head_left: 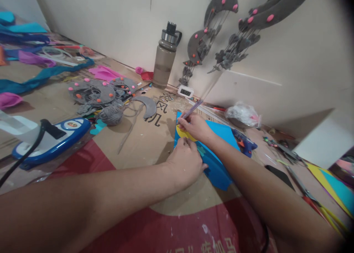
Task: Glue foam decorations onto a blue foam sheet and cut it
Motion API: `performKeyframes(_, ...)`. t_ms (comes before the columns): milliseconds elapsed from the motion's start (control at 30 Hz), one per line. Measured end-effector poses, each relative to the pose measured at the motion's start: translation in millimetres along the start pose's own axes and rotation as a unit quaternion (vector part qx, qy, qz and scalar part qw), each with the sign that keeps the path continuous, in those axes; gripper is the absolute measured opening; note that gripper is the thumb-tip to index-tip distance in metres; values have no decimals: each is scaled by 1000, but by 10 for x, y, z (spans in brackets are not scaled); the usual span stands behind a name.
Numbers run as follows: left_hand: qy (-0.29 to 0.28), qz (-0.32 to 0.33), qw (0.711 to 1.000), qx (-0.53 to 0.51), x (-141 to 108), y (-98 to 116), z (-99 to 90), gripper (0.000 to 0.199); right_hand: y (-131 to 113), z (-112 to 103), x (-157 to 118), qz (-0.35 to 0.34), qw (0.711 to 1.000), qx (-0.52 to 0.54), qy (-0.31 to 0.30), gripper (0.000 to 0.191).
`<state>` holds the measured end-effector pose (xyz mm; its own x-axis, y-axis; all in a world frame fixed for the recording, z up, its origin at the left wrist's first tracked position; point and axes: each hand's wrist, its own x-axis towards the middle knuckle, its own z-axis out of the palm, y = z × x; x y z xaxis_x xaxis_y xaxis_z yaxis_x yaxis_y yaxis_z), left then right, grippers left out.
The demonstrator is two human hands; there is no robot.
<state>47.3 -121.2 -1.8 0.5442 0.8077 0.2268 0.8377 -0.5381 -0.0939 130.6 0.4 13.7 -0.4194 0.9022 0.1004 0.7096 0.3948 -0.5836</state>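
Note:
My right hand [197,127] grips a slim purple pen [193,108], its tip side low over the upper left part of a bright blue sheet [221,135]. On that sheet lies a yellow cut-out [184,133], partly covered by both hands. My left hand [186,160] is closed, with curled fingertips holding the yellow cut-out down against the sheet. Just right of the left hand's fingers, a small green flower shape [201,149] shows on the blue. The pen's tip is hidden by the right hand's fingers.
A water bottle [165,57] stands by the wall, near a small digital clock [185,91]. Grey yarn [110,114] and a grey crescent [146,106] lie left. A blue glue gun [245,142] and scissors [304,190] lie right; a blue-and-white lamp base [52,142] sits left.

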Motion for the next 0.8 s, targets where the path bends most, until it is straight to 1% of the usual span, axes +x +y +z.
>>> performKeyframes(367,-13,1,1000,-8,-4,-3,-24,58,-52,-14,9,-17,999,-36,-7,17)
performKeyframes(600,-20,3,1000,-1,-12,-3,-36,58,-88,-33,0,-9,998,-56,-9,19)
performKeyframes(800,-15,4,1000,-1,-10,-10,-36,56,-90,-31,2,-8,998,-59,-16,21)
